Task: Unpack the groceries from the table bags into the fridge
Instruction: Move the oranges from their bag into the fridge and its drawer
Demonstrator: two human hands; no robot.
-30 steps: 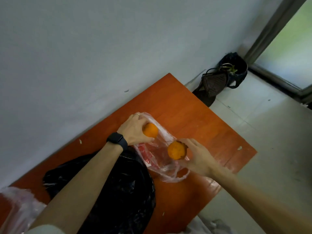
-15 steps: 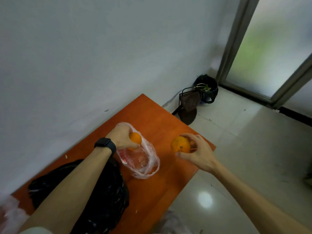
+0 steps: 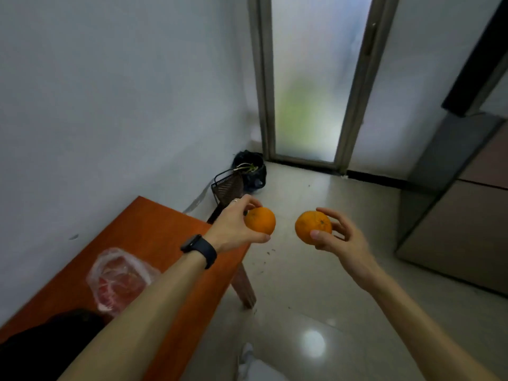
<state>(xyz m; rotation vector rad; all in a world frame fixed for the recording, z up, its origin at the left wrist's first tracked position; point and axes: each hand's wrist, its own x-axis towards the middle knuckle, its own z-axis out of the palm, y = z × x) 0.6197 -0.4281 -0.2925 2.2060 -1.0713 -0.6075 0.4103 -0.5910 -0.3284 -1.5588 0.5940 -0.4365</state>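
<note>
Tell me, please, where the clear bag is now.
The clear bag lies lower left in the head view, on the orange table, beside the black bag.

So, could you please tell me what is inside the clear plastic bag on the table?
Only a blurred red patch shows through the clear plastic bag; print or contents, I cannot tell. The left forearm covers its near right edge.

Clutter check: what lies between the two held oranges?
Nothing; head view shows only pale floor behind the gap between left round orange fruit and right round orange fruit.
</note>
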